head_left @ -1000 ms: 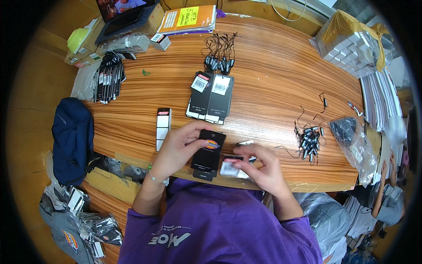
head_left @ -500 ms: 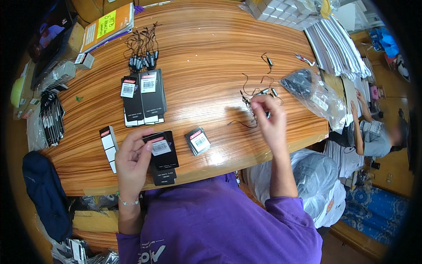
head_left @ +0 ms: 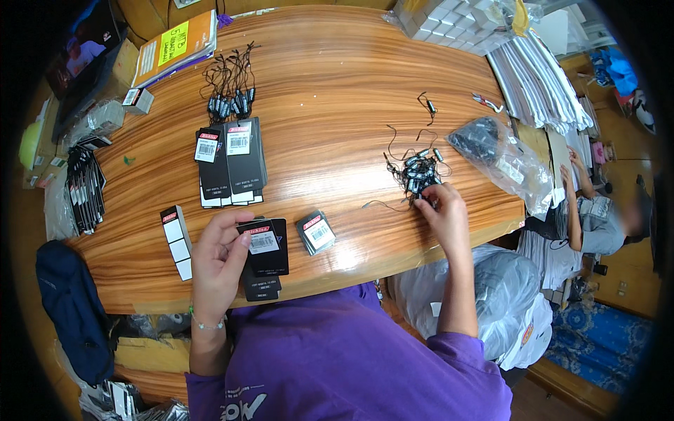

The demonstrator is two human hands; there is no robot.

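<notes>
My left hand [head_left: 222,254] pinches a black hang tag [head_left: 269,261] with a white barcode sticker, held near the table's front edge. Beneath it lie more black tags [head_left: 261,289], partly covered. At the right, my right hand [head_left: 444,210] has its fingertips closed on a black tag string at the near side of a tangled pile of strings [head_left: 420,172] with small dark seals. Between the hands sits a small stack of barcode stickers [head_left: 318,233]. Left of my left hand lies a sticker strip [head_left: 175,242].
Stacked black tags [head_left: 242,165] with bunched strings [head_left: 232,98] lie farther back. A clear plastic bag [head_left: 502,154], scissors-like snips [head_left: 488,102], paper stacks [head_left: 537,81] and white boxes [head_left: 449,24] line the right. A co-worker [head_left: 597,221] sits beyond the right edge.
My right hand has moved down and slightly right, from above the string pile to its near edge. The tag in my left hand has shifted slightly right and down.
</notes>
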